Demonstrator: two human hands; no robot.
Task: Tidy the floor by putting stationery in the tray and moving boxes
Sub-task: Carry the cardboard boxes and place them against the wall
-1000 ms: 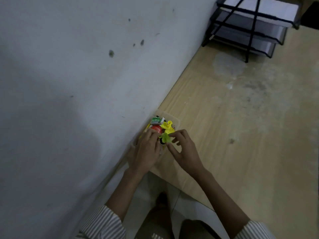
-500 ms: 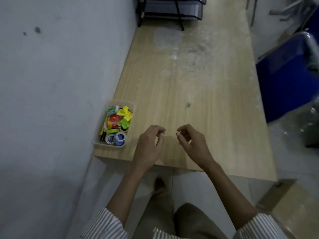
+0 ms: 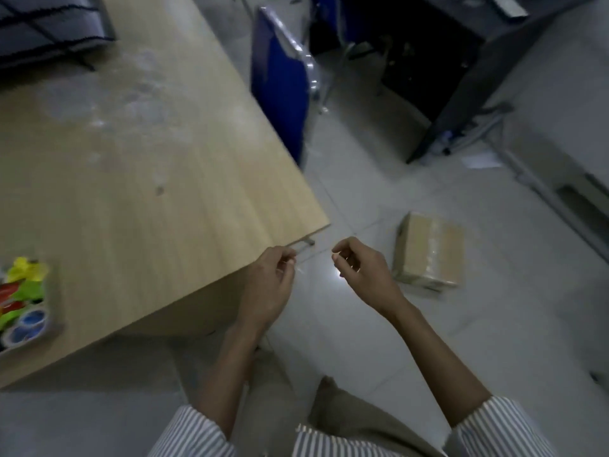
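Shifted right, both hands now hover past the near corner of one wooden table [image 3: 148, 192]. One cardboard box [image 3: 428, 255] lies on the floor at right. One stationery tray [image 3: 56, 311] sits on the table at near left. The left hand [image 3: 268, 285] and right hand [image 3: 362, 272] are apart, loosely curled and empty.

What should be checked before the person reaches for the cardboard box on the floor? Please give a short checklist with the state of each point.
1. Left hand free: ok, fingers loosely curled, holding nothing.
2. Right hand free: ok, also holding nothing.
3. Cardboard box in view: ok, it lies on the floor just beyond the right hand.
4. Box closed: ok, tape runs over its top.
5. Tray filled: ok, it sits on the desk and holds coloured items.
6. Box weight: cannot tell.
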